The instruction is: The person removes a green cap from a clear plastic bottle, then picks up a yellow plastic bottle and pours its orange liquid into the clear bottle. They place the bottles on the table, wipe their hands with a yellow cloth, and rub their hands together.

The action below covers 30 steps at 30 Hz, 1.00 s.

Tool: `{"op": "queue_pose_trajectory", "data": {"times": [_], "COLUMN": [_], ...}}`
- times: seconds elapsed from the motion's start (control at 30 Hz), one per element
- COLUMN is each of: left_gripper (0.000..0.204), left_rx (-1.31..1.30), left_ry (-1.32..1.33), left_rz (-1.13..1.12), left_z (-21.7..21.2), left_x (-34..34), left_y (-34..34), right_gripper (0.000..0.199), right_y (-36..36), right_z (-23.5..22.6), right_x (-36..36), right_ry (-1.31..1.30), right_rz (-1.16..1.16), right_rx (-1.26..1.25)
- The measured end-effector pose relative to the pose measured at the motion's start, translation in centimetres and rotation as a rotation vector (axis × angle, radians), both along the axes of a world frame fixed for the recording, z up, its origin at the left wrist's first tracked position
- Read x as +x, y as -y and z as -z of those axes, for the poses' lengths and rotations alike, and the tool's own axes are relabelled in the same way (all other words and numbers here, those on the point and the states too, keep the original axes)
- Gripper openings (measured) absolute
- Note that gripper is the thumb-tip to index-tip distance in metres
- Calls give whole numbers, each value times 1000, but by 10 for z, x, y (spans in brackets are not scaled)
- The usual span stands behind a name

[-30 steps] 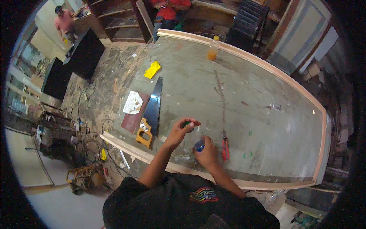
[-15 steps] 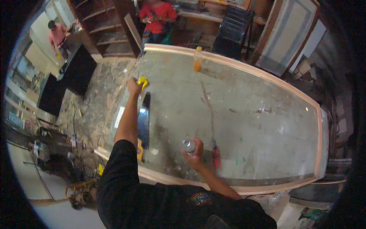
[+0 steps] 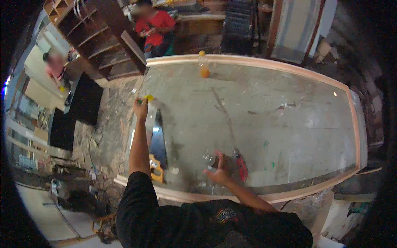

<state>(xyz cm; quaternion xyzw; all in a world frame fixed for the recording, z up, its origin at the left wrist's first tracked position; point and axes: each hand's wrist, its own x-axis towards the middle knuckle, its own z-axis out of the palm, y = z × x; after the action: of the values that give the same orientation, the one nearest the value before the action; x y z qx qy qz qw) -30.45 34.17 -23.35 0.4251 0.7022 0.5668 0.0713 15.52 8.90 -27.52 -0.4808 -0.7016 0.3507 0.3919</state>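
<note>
My left arm reaches out over the left edge of the large grey-topped table. At its end my left hand is closed around a small yellow-and-green thing, too blurred to name. Nearer my body, my right hand grips a small round container with a shiny top, its palm and fingers curled around the side. Between my arms a hand saw lies along the left side of the table, its yellow handle toward me. To the right of the container rests a red-handled tool.
A capped bottle of orange liquid stands near the far edge. Pale wooden strips border the table. Beyond it are a person in red and a brown shelf unit; another person is farther left.
The whole view has shifted slightly. My left hand has drawn a little left with the yellow-and-green thing still in it. My right hand still grips the container, now tipped slightly differently.
</note>
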Motion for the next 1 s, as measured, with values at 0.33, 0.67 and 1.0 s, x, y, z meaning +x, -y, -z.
{"op": "queue_pose_trajectory", "data": {"times": [0.33,0.67,1.0], "left_gripper": [28,36,25], "left_rx": [248,217,-180], "left_ry": [353,797,329], "left_rz": [498,860,880], "left_z": [-174,-214,-210], "left_x": [180,288,260], "left_y": [188,330,316], "right_gripper": [48,55,26], "right_y": [25,69,44], "right_z": [-127,-230,-190], "right_x": [42,19,31], "right_ry": [-169,-790,-392], "right_rz": [329,-325,-254], "right_rx": [220,-826,-504]}}
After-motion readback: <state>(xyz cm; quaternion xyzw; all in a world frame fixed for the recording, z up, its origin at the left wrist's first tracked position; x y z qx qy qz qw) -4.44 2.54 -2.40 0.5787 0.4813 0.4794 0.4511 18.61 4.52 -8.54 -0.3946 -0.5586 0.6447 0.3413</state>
